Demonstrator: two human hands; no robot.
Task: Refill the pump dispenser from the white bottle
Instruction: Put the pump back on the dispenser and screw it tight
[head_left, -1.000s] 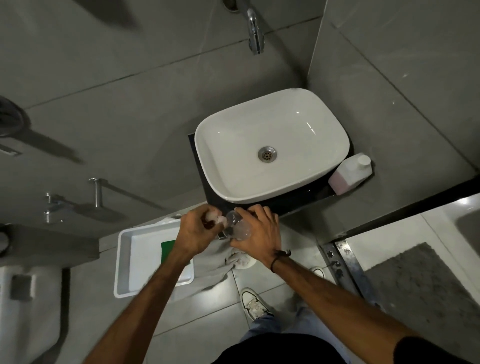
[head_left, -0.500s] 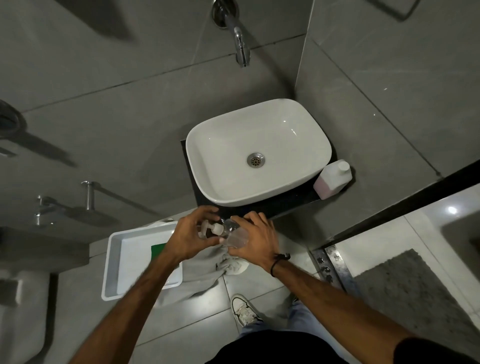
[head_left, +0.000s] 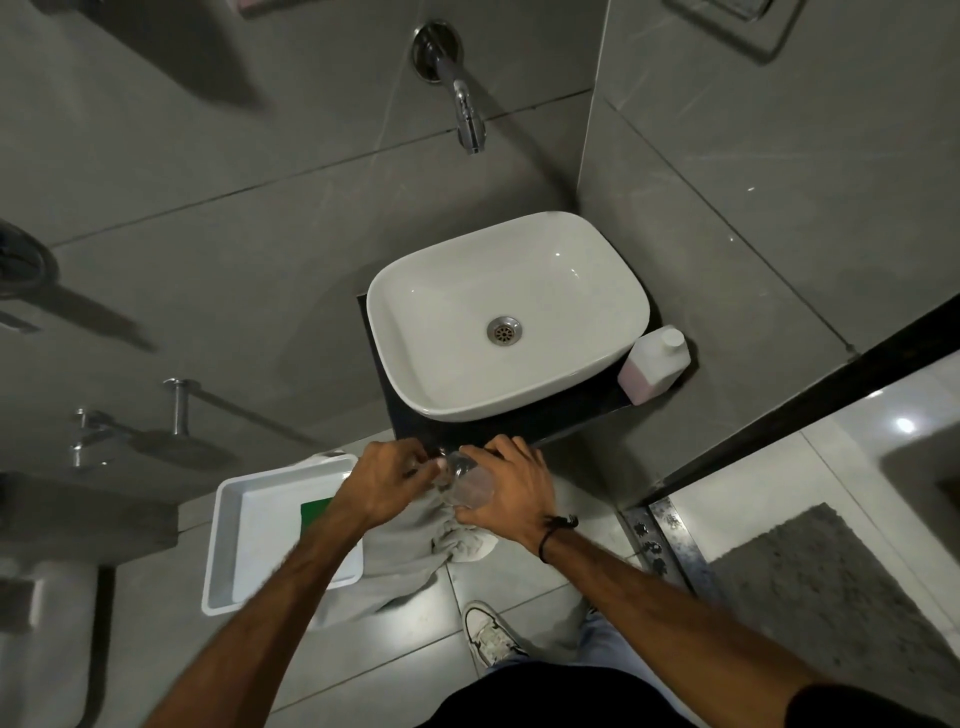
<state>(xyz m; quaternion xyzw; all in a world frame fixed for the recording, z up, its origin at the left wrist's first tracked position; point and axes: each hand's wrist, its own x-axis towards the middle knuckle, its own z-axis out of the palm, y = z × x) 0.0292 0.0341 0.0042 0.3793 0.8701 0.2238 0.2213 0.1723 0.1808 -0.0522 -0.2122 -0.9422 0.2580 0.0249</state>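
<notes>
Still both hands (head_left: 447, 486) on the pump dispenser (head_left: 467, 483), pump head now hidden.

Dim, wide-angle bending at edges; hands perhaps slightly motion-blurred.

The rounded white basin (head_left: 415, 332) looks like glossy glazed ceramic, its round drain (head_left: 504, 330) and the wall spout (head_left: 467, 117) polished metal. The small clear dispenser bottle (head_left: 470, 486) looks like smooth plastic. The crumpled grey cloth (head_left: 410, 551) is soft and matt; the white rectangular tray (head_left: 223, 545) is smooth plastic.
</notes>
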